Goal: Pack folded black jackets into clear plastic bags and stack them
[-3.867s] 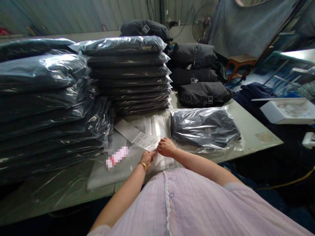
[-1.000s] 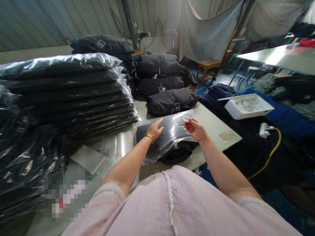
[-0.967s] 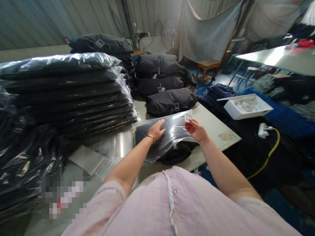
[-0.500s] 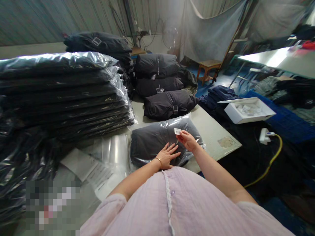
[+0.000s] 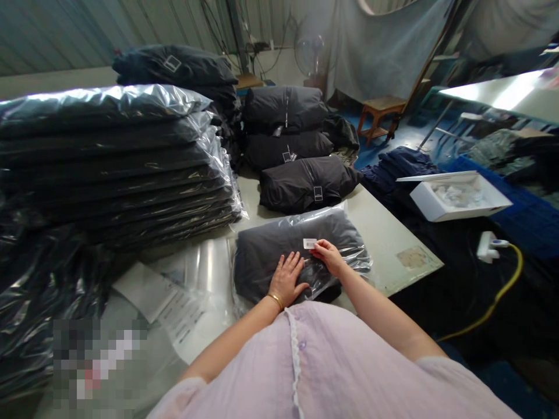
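Note:
A folded dark garment in a clear plastic bag (image 5: 262,247) lies on the table in front of my body. My left hand (image 5: 287,276) rests flat on the bag, fingers stretched out and a gold bangle at the wrist. To its right, my right hand (image 5: 328,257) pinches the edge of a small white barcode sticker (image 5: 310,244) between thumb and fingers. The sticker is at the surface of the bag; whether it touches the plastic I cannot tell.
Bagged dark garments (image 5: 109,151) are stacked high at the left. Behind the bag lie folded black garments (image 5: 310,183). Flat clear bags (image 5: 207,273) and printed paper (image 5: 181,317) lie to the left. An open white box (image 5: 463,198) and a yellow cable (image 5: 502,297) are at the right.
My right hand has brought the sticker down and left to the bag's surface, and its printed face now shows. My left hand has shifted slightly left on the bag. The camera view has turned a little.

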`<state>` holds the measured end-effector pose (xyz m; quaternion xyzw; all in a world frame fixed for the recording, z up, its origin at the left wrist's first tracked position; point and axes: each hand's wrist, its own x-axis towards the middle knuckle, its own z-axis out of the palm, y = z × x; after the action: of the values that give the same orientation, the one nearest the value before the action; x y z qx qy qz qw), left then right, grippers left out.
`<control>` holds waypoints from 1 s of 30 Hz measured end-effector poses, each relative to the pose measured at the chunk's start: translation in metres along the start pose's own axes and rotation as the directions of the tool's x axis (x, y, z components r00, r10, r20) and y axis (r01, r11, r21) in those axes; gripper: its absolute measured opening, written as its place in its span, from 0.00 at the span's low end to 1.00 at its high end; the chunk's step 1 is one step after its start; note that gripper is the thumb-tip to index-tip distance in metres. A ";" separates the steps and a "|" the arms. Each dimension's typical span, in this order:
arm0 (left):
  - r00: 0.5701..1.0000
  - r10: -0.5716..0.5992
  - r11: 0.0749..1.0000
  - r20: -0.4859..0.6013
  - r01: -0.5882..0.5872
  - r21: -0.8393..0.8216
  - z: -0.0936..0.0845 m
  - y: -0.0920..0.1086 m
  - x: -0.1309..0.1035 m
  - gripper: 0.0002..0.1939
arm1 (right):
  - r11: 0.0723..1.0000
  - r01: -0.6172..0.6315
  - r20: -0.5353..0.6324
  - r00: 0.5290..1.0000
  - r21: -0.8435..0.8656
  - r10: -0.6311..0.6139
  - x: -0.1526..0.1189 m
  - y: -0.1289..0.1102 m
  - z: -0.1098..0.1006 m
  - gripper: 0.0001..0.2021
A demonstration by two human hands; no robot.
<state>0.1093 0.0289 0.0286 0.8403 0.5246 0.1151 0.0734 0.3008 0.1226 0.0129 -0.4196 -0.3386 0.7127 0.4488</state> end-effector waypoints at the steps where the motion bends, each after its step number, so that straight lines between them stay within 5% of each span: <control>1: 0.999 -0.053 0.998 0.000 0.053 0.023 0.001 -0.001 -0.003 0.42 | 1.000 -0.001 -0.002 1.000 -0.012 0.001 0.000 0.001 0.000 0.20; 15: 0.989 -0.108 0.991 0.100 0.099 0.091 0.012 -0.001 -0.005 0.49 | 0.976 0.173 0.017 0.985 -0.132 -0.173 -0.008 0.005 0.022 0.18; 21: 0.980 -0.154 0.984 0.128 0.141 0.105 0.014 -0.001 -0.003 0.48 | 0.996 0.086 -0.138 0.987 0.032 -0.081 0.006 0.012 0.014 0.21; 30: 0.976 -0.155 0.985 0.151 0.140 0.103 0.014 -0.002 -0.002 0.49 | 0.995 0.045 -0.130 0.991 0.090 -0.034 0.006 0.010 0.014 0.21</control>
<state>0.1104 0.0283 0.0144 0.8079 0.5829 0.0180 0.0848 0.2835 0.1226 0.0084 -0.4365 -0.2838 0.6901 0.5027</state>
